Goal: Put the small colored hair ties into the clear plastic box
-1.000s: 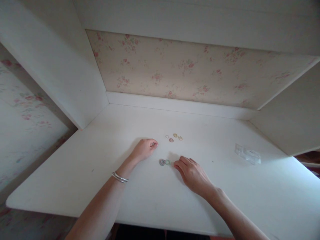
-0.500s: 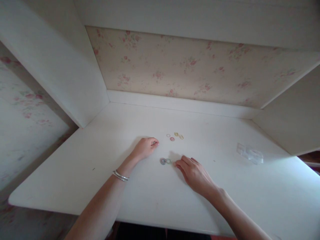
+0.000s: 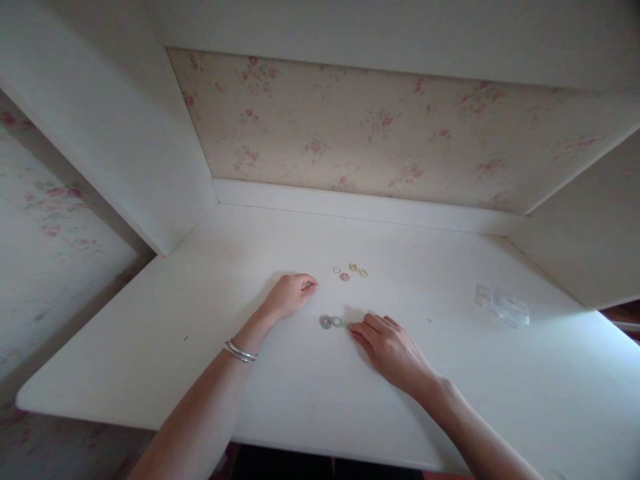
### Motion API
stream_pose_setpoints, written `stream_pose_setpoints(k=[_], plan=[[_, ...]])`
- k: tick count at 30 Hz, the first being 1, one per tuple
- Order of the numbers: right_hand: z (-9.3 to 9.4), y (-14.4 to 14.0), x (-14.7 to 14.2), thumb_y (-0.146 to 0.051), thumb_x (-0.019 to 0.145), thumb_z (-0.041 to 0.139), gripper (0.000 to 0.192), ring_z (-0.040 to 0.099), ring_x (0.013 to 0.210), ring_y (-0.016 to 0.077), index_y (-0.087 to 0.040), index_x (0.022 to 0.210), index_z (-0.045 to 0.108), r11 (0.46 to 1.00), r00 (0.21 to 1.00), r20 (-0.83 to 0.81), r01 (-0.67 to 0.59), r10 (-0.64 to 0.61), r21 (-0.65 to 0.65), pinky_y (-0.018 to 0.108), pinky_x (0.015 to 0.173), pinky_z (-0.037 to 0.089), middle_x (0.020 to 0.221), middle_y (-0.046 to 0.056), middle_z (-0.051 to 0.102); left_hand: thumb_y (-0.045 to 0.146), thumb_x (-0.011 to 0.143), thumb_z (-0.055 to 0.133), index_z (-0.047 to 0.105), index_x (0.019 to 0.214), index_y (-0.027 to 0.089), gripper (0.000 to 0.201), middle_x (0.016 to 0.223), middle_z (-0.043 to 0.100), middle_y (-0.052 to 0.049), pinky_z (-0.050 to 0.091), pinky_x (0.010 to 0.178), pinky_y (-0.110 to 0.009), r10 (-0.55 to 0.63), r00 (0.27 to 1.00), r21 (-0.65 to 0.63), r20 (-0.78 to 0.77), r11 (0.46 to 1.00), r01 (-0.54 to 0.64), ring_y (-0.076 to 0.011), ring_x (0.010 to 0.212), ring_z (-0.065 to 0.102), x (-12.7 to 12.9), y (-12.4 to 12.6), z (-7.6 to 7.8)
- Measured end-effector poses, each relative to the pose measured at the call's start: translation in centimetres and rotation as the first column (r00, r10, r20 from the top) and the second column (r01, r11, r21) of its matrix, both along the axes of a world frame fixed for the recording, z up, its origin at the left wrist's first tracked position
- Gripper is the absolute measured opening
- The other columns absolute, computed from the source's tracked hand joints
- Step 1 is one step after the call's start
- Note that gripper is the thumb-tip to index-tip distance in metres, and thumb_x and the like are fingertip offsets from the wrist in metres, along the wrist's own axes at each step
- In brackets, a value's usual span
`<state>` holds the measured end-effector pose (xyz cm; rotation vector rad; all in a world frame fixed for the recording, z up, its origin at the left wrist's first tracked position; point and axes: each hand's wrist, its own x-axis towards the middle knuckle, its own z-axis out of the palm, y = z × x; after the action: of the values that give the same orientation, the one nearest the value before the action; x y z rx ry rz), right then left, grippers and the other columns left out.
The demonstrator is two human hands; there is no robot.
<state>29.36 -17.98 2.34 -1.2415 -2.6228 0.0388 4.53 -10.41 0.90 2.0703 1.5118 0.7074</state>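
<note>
My left hand (image 3: 294, 295) rests on the white table with its fingers curled into a loose pinch; whatever may be between them is hidden. In front of me lie a grey ring (image 3: 326, 322) and a pale green ring (image 3: 337, 321), side by side and close together. Just right of the green ring, my right hand (image 3: 383, 337) has its thumb and fingertips pressed together at the tabletop. Any small thing held there cannot be made out. Farther back are a pink ring (image 3: 345, 277), a thin pale ring (image 3: 337, 270) and several yellow rings (image 3: 353, 267).
A crumpled clear plastic packet (image 3: 503, 307) lies on the right of the table (image 3: 290, 407). A small dark sliver (image 3: 186, 338) is on the left. White panels stand at both sides, and flowered wallpaper (image 3: 315, 147) covers the back.
Both hands and the rings stay almost where they were. The whole view has shifted very slightly.
</note>
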Motion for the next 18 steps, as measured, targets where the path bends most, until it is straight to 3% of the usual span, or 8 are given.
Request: stream_pose_setpoints(k=[11,15,18], plan=[[-0.1,1.04,-0.51,-0.022,0.094,0.042,0.023,0.053,0.071,0.0152,-0.023,0.098,0.064,1.0,1.0,-0.016,-0.016,0.017,0.021,0.028,0.068,0.038,0.08,0.003,0.059,0.031,0.087,0.049,0.069,0.099,0.019,0.026,0.091,0.072,-0.003,0.048,0.072,-0.022,-0.009,1.0,-0.007,0.001,1.0,0.009,-0.0154,0.081,0.065,-0.05,-0.08,0.19],[-0.06,0.87,-0.29,-0.024,0.094,0.043,0.022,0.055,0.073,0.0147,-0.024,0.098,0.065,1.0,0.993,-0.122,-0.008,0.006,-0.011,0.028,0.07,0.041,0.08,0.003,0.06,0.031,0.087,0.049,0.069,0.097,0.018,0.026,0.085,0.071,-0.002,0.046,0.071,-0.022,-0.004,1.0,0.008,-0.016,1.0,0.005,-0.0142,0.075,0.064,-0.03,-0.14,0.36],[-0.4,0.83,0.3,-0.028,0.093,0.043,0.023,0.056,0.072,0.0135,-0.023,0.096,0.065,0.996,0.948,-0.308,0.058,-0.076,-0.068,0.026,0.068,0.042,0.081,0.003,0.06,0.031,0.087,0.049,0.07,0.096,0.019,0.025,0.082,0.071,-0.002,0.045,0.068,-0.021,0.01,1.0,0.012,-0.03,1.0,-0.01,-0.0135,0.072,0.063,0.06,-0.23,0.45]])
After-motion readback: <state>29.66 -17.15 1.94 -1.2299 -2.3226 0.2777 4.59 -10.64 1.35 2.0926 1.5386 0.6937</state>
